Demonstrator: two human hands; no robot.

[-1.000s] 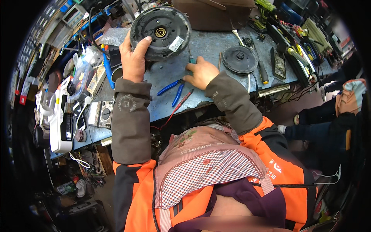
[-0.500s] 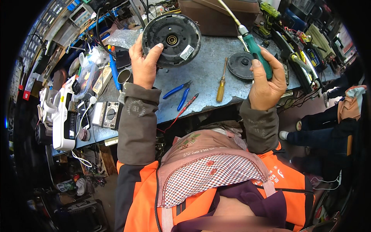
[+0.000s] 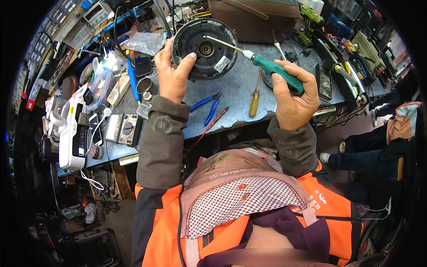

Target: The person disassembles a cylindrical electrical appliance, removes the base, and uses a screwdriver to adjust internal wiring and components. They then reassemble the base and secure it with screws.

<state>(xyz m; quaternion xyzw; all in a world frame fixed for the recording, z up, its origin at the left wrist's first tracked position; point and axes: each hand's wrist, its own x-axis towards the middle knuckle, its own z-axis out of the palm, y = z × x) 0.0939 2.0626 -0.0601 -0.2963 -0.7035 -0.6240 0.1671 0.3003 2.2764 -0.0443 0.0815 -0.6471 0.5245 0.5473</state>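
Note:
My left hand (image 3: 174, 73) is closed on the left edge of a round black appliance base (image 3: 189, 42), thumb across its face. The base is tilted up and has a ringed brass-coloured centre and a small white label (image 3: 221, 64). In my right hand (image 3: 297, 95) is a green-handled screwdriver (image 3: 280, 74), its shaft pointing left. The tip meets the face of the base above the ringed centre, at a small screw spot. Below them on the bench lie blue-handled pliers (image 3: 209, 107), a yellow-handled screwdriver (image 3: 255, 100) and a red test probe (image 3: 218, 116). A black disc behind my right hand is mostly hidden.
A multimeter (image 3: 127, 129), a white boxy device (image 3: 73, 133) and a metal cup (image 3: 144, 86) crowd the left side of the bench (image 3: 240, 111). At the back stand a brown bag (image 3: 253, 22) and a green drill (image 3: 311, 18). Another person's legs (image 3: 364, 153) show at right.
My right hand has swung the green screwdriver from upright to pointing left, bringing its tip onto the black base. The base has shifted slightly right and down in view.

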